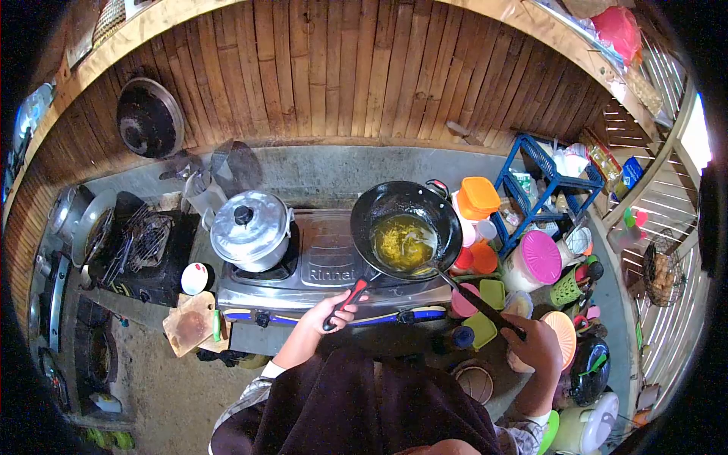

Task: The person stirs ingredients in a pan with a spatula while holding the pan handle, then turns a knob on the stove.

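Note:
A black wok (404,225) with yellow-green food and liquid sits on the right burner of a steel gas stove (326,262). My left hand (331,312) grips the wok's red and black handle (349,298) at the stove's front edge. My right hand (535,343) holds the dark handle of a spatula (474,297), whose tip rests inside the wok at its right side. A lidded aluminium pot (250,230) stands on the left burner.
Several coloured plastic containers (480,196) and a pink-lidded tub (537,259) crowd the counter right of the stove, beside a blue rack (547,184). A wire grill (144,241), a cutting board (189,321) and pans lie left. A wooden wall (341,76) stands behind.

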`<state>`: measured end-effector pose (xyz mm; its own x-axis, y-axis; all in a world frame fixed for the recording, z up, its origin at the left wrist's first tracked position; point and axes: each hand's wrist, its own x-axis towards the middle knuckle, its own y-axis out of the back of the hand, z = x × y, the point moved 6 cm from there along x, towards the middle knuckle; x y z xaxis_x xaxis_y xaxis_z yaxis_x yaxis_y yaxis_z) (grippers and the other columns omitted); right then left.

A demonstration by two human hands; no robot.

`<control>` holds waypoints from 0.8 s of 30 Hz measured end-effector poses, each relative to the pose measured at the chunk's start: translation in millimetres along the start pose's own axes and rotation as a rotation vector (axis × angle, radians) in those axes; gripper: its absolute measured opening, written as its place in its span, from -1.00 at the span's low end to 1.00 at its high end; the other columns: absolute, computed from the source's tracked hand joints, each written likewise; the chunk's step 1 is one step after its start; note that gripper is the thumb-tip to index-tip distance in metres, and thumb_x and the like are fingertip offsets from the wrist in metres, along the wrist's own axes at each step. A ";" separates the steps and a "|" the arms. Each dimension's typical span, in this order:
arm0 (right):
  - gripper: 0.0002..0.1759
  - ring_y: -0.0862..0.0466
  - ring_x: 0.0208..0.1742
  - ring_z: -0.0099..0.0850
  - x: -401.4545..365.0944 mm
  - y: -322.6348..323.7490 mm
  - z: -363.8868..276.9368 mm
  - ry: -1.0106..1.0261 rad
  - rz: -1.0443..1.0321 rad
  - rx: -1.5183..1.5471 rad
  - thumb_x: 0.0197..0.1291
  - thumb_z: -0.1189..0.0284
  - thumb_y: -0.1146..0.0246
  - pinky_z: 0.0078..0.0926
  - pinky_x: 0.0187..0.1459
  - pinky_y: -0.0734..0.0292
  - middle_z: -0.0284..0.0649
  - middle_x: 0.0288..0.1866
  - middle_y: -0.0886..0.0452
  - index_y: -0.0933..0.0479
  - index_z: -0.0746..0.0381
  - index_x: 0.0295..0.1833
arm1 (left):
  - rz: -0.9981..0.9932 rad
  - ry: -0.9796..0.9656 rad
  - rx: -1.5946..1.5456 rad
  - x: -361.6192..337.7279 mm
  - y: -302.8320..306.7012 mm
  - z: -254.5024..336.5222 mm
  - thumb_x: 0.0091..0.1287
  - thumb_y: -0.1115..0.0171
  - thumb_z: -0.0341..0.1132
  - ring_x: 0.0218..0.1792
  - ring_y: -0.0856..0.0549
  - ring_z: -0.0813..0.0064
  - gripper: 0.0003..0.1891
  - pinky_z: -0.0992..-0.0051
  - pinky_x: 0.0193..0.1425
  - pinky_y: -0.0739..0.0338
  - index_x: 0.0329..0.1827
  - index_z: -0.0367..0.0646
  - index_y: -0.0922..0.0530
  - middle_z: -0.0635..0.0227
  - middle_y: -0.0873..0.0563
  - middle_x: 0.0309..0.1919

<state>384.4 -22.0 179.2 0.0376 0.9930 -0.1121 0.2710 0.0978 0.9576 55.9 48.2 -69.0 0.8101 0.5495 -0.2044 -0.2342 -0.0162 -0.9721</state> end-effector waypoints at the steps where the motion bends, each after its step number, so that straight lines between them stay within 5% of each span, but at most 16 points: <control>1: -0.64 -0.64 -0.32 -0.08 -0.3 0.4 -0.6 0.009 0.006 0.006 0.03 0.29 -0.28 -0.26 -0.27 -0.51 -0.03 -0.33 -0.64 -0.59 0.04 0.00 | 0.000 0.000 0.002 -0.3 -0.4 -0.6 0.41 0.05 -0.09 -0.68 -0.29 0.76 -0.53 0.81 -0.79 -0.19 0.25 -0.21 -0.24 0.49 -0.35 -0.54; 24: -0.63 -0.65 -0.27 -0.10 1.9 -1.5 -0.5 -0.015 -0.033 0.006 0.05 0.25 -0.27 -0.28 -0.22 -0.53 -0.02 -0.28 -0.65 -0.58 0.04 0.03 | 0.001 -0.013 -0.022 -1.6 -6.5 -2.4 0.41 0.04 -0.11 -0.67 -0.30 0.77 -0.53 0.81 -0.78 -0.19 0.26 -0.22 -0.25 0.48 -0.36 -0.54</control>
<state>383.6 -20.2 177.7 0.0425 0.9881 -0.1479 0.2780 0.1305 0.9517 57.5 45.4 -62.6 0.8027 0.5604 -0.2040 -0.2229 -0.0354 -0.9742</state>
